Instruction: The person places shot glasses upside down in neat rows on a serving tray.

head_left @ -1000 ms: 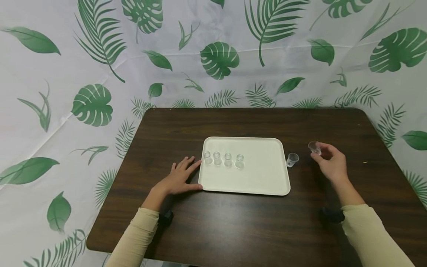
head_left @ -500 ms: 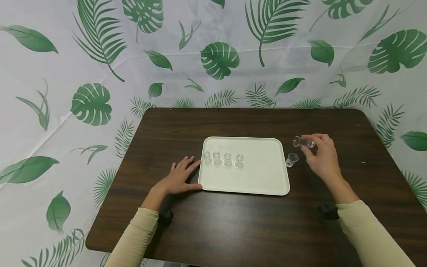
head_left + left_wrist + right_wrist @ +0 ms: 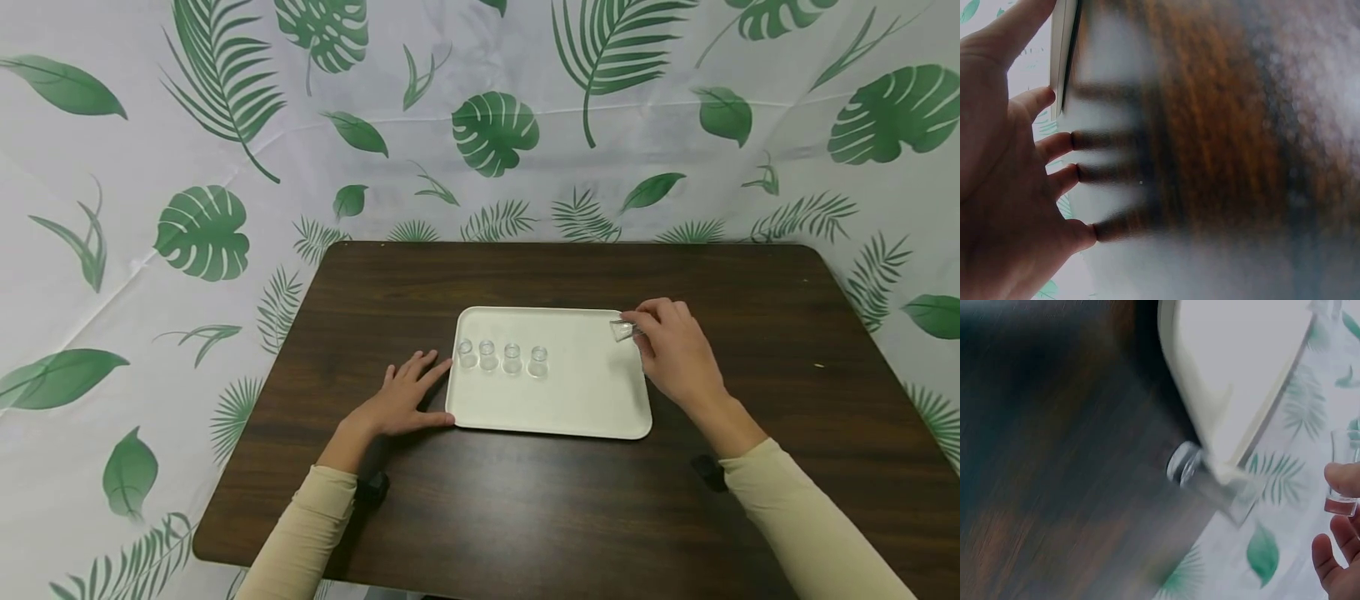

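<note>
My left hand rests with spread fingers at the left edge of a cream tray, its thumb and a finger touching the rim. In the left wrist view, fingertips press on the dark tabletop. My right hand pinches a clear shot glass above the tray's upper right corner. This shot glass is tipped over on its side, with the thumb against its wall in the right wrist view. Several matching shot glasses stand mouth down in a row across the tray's left half.
Another shot glass stands mouth up on the table just outside the tray's right edge; in the head view my right hand hides it. A dark wooden table lies beneath everything. Behind it hangs a white leaf-print cloth.
My right hand has carried its shot glass leftward from the table's right side to over the tray, tipping it from upright on the way. My left hand stays put.
</note>
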`<state>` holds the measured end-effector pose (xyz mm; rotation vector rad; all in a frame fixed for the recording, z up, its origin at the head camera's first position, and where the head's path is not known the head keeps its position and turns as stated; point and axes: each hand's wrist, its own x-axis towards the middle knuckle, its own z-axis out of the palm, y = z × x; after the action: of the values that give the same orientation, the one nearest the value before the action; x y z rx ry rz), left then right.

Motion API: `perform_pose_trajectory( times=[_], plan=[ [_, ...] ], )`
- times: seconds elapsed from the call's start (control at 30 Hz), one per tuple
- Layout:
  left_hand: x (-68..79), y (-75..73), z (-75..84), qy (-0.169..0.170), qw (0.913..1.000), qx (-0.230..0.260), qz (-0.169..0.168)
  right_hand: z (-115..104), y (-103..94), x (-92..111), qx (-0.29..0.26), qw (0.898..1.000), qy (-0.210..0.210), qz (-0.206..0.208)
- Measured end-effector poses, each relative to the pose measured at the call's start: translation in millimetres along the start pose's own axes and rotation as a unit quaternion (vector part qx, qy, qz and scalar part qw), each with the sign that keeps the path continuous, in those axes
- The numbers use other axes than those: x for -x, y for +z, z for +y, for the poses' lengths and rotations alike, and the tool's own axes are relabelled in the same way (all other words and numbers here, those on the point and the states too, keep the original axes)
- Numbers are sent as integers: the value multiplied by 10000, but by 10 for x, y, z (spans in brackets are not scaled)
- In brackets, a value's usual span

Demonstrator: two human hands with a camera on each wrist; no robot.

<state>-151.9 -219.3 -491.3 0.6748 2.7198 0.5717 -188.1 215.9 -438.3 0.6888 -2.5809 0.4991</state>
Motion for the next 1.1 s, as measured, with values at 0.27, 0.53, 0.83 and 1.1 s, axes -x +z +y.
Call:
perform_pose_trajectory(
  times=[0.27, 0.53, 0.83, 1.1],
  plan=[
    [17, -18, 7, -4, 10000, 24, -22, -242, 182, -92, 489, 9957, -431, -663],
    [12, -12, 0, -12, 10000, -21, -46, -449, 297, -119, 1263, 9761, -1473, -977],
    [9, -14, 7, -17, 10000, 18, -38, -547, 452, -117, 1716, 9564, -2029, -1210],
    [16, -30, 21, -19, 10000, 76, -23, -560, 546, -125, 2134, 9392, -2410, -1192]
  ],
)
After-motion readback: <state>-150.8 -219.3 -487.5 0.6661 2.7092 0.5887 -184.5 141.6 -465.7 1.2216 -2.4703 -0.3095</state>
